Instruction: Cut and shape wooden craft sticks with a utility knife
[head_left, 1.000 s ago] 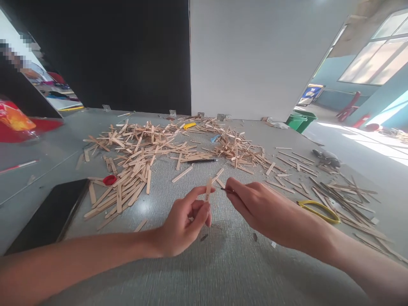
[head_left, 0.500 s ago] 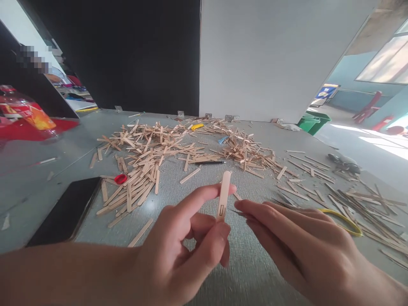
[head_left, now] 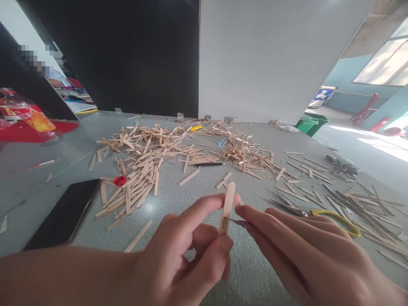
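Observation:
My left hand (head_left: pixel 188 255) pinches a pale wooden craft stick (head_left: pixel 228 205) upright between thumb and forefinger, close to the camera. A small rectangular slot shows low on the stick. My right hand (head_left: pixel 302 255) is closed on a thin dark pointed tool (head_left: pixel 235 221), and its tip touches the stick at the slot. Both hands hover over the grey table (head_left: pixel 204 272).
Large heaps of wooden sticks (head_left: pixel 149 153) cover the middle of the table, with thinner dark splints (head_left: pixel 353 199) at the right. Yellow-handled scissors (head_left: pixel 338 217), a black pen (head_left: pixel 208 163), a red cap (head_left: pixel 120 181), a black phone (head_left: pixel 63 214) and a red-labelled bottle (head_left: pixel 22 119) lie around.
Both hands rose toward the camera with the stick, which stood up taller. The tool's tip, a little off the stick before, now meets its slot.

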